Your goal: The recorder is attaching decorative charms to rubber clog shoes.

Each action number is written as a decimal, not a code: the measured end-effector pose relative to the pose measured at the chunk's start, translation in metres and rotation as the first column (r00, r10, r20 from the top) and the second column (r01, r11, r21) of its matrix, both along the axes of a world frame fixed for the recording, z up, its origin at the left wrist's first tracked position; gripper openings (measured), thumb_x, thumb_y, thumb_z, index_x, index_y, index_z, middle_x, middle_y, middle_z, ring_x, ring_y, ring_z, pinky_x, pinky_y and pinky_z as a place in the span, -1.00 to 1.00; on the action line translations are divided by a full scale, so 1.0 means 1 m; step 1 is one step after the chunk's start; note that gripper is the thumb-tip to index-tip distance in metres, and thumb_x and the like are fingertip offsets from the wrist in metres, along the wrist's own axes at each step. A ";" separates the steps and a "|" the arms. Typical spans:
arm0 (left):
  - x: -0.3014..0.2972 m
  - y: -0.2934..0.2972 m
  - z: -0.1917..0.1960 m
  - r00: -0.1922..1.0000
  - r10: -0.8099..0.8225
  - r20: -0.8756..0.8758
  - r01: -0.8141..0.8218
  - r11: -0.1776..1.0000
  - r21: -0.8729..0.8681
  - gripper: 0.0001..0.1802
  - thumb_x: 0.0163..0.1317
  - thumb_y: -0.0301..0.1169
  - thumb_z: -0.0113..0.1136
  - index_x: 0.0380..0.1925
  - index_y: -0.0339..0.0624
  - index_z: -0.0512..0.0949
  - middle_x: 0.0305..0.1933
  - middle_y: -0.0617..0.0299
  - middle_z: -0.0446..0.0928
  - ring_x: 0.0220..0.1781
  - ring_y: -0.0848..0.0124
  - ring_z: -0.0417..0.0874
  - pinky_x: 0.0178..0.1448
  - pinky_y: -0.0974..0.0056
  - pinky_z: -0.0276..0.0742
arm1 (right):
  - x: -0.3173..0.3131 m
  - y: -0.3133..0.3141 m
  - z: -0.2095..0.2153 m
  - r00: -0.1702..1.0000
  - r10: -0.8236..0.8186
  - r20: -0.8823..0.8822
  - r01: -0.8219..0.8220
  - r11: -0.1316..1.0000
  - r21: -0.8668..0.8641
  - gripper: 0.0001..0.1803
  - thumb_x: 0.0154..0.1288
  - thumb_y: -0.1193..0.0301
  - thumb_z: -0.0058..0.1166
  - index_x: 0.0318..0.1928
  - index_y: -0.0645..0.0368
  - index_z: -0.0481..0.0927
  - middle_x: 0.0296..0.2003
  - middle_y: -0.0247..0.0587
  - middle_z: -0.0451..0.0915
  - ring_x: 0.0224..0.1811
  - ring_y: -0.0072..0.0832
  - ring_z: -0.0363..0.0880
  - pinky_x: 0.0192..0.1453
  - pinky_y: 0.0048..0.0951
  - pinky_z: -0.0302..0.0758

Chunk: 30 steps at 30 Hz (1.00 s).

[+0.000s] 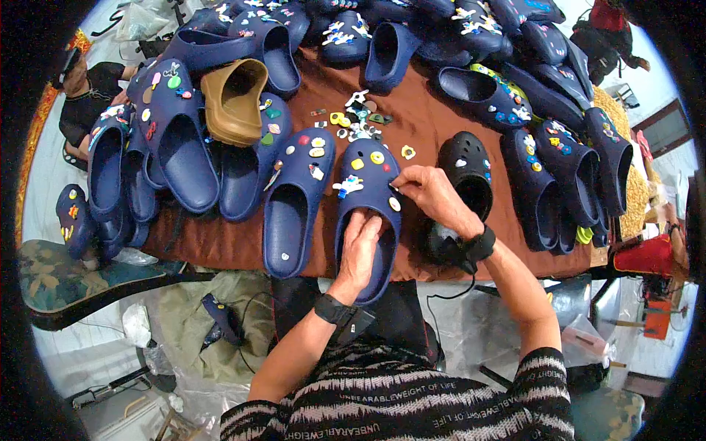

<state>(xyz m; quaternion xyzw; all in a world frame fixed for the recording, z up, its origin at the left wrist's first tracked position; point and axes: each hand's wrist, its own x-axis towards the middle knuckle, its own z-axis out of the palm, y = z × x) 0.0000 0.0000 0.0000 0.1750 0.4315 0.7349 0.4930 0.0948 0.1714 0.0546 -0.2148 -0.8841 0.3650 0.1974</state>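
Note:
A navy blue clog [376, 268] lies in front of me, its toe pointing away, with small charms on its upper. My left hand [357, 253] reaches into its opening and holds it from inside; the fingertips are hidden under the upper. At the clog's right side, my right hand [434, 192] is pinched, thumb and forefinger touching the upper just above a round white charm [395, 203]. Whatever sits between those fingertips is too small to make out. A matching clog [287, 224] with charms lies to the left. Loose charms [359, 117] are piled beyond the toe.
A black clog [465, 158] stands right of my right hand, beside a dark object with a cable. A brown clog [237, 103] rests on blue ones at left. Many decorated blue clogs [482, 95] line the far and side edges of the brown cloth [430, 117]. A person [92, 110] is at far left.

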 end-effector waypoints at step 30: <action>-0.001 -0.001 0.001 0.994 0.018 -0.105 -0.017 1.000 0.009 -0.57 0.49 -0.38 -0.04 0.28 -0.35 0.43 0.19 0.20 0.53 0.19 0.39 0.51 0.36 0.26 0.36 | -0.026 0.085 0.043 0.890 -0.022 0.456 0.033 0.999 -0.015 -0.67 0.33 0.27 0.19 -0.34 0.38 0.65 -0.57 -0.13 0.63 -0.49 -0.42 0.64 -0.35 -0.30 0.53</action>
